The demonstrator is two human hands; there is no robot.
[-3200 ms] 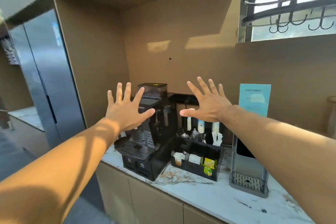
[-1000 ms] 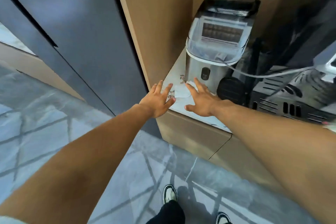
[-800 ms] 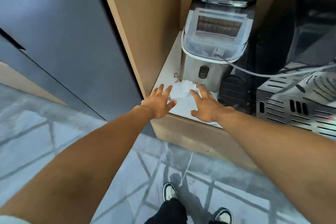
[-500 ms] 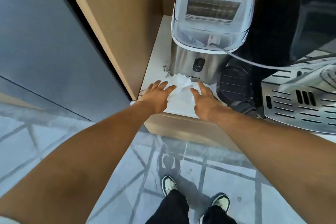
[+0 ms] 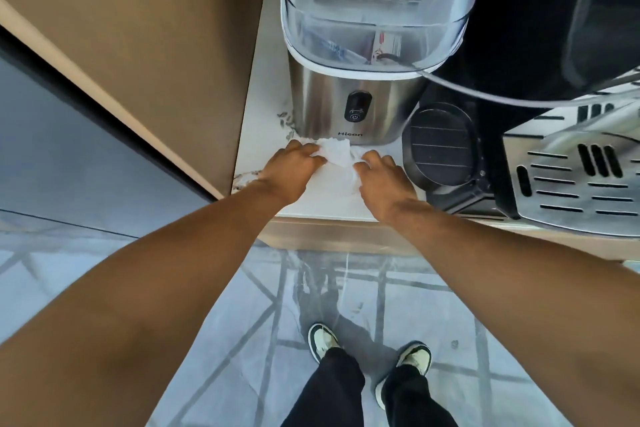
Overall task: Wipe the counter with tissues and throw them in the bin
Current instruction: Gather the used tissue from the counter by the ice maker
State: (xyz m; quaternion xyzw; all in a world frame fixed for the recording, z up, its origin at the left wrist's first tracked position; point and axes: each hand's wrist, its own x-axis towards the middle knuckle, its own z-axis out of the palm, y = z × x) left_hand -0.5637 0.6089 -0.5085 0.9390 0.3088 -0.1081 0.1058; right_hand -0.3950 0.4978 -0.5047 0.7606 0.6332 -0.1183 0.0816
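Observation:
A crumpled white tissue (image 5: pixel 336 152) lies on the white marble counter (image 5: pixel 266 87), just in front of the steel ice maker. My left hand (image 5: pixel 292 166) curls its fingers onto the tissue's left edge. My right hand (image 5: pixel 382 174) curls onto its right edge. Both hands rest on the counter with the tissue bunched between them. No bin is in view.
The steel ice maker (image 5: pixel 356 87) stands right behind the tissue. A black coffee machine with a round drip tray (image 5: pixel 440 146) and a metal grille (image 5: pixel 575 184) crowds the right. A brown cabinet wall (image 5: pixel 156 45) closes the left. Dark specks (image 5: pixel 284 116) lie beside the ice maker.
My view has dropped from the whole coffee station to this counter corner. Both hands came down onto the counter and their fingers closed in on the tissue from each side.

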